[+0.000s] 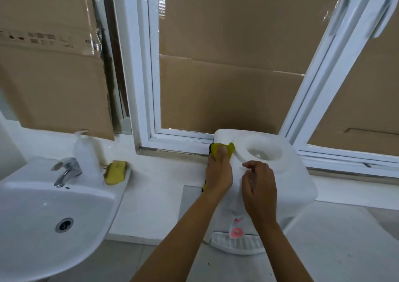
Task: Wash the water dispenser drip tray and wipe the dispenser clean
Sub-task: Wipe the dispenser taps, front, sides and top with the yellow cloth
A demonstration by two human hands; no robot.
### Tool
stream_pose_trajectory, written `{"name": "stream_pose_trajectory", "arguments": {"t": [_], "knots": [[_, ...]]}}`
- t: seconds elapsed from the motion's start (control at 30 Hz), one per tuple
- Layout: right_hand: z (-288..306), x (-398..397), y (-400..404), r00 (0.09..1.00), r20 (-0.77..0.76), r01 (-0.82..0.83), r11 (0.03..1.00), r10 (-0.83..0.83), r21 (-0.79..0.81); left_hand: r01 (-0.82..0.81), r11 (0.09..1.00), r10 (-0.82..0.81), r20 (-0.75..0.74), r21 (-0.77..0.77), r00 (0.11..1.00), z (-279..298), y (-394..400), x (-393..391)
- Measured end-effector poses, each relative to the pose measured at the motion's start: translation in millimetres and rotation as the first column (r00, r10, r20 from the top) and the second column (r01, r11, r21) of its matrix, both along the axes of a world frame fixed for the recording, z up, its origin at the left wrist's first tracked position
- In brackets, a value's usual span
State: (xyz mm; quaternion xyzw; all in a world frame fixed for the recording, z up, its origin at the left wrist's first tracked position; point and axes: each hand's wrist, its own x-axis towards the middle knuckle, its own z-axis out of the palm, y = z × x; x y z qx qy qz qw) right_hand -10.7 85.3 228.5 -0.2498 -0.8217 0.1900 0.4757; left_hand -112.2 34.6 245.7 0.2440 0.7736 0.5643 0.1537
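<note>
White water dispenser [269, 173] upright by window, drip tray [237, 244] at its base, yellow cloth [222, 149] on top.

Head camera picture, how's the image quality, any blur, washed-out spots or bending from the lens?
In the head view, the soap bottle and sponge beside the sink are smeared by motion blur; the white water dispenser is overexposed, its top edges hard to make out; the window frame leans and bows from wide-angle distortion; the left hand and cloth are slightly soft.
</note>
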Motion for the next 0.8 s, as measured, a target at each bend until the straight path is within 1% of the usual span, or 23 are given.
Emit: {"name": "stream_pose_trajectory", "arguments": {"t": [0.03,0.1,0.2,0.33,0.43,0.5,0.53,0.6,0.63,0.7,0.8], "knots": [[-1,-1,-1,1.0,0.002,0.012,1.0,-0.012,0.003,0.021,1.0,-0.021,-0.011,-0.019,1.0,-1,3,-6],[-1,-1,-1,1.0,0.002,0.031,1.0,-0.031,-0.005,0.078,0.993,-0.085,-0.088,-0.085,0.992,-3,8,-14],[-2,0,0,0.998,-0.006,0.055,0.998,-0.055,-0.013,0.126,0.983,-0.146,-0.155,-0.131,0.977,-9,9,-12],[-3,-1,1,0.997,-0.043,0.058,0.998,-0.059,-0.01,0.099,0.987,-0.126,-0.22,-0.129,0.967,-23,1,1],[-3,-4,-1,0.995,-0.047,0.091,0.996,-0.092,-0.015,0.095,0.979,-0.128,-0.184,-0.178,0.975,-17,5,-2],[-5,-6,-1,0.988,0.01,0.156,0.987,-0.156,0.037,0.108,0.966,-0.142,-0.134,-0.236,0.981,-10,12,-11],[-6,-7,-1,0.977,0.065,0.199,0.976,-0.205,0.089,0.112,0.962,-0.145,-0.115,-0.251,0.983,-6,16,-17],[-8,-8,2,0.934,0.199,0.25,0.941,-0.296,0.228,0.113,0.966,-0.139,-0.099,-0.232,0.985,-1,22,-27],[-8,-9,3,0.911,0.257,0.253,0.93,-0.322,0.267,0.108,0.972,-0.13,-0.093,-0.207,0.987,-1,26,-33],[-8,-12,5,0.88,0.332,0.258,0.929,-0.339,0.266,0.099,0.985,-0.108,-0.062,-0.144,0.992,-1,33,-44],[-9,-12,5,0.867,0.365,0.261,0.934,-0.338,0.244,0.1,0.993,-0.101,-0.01,-0.062,0.995,1,39,-53]]}}
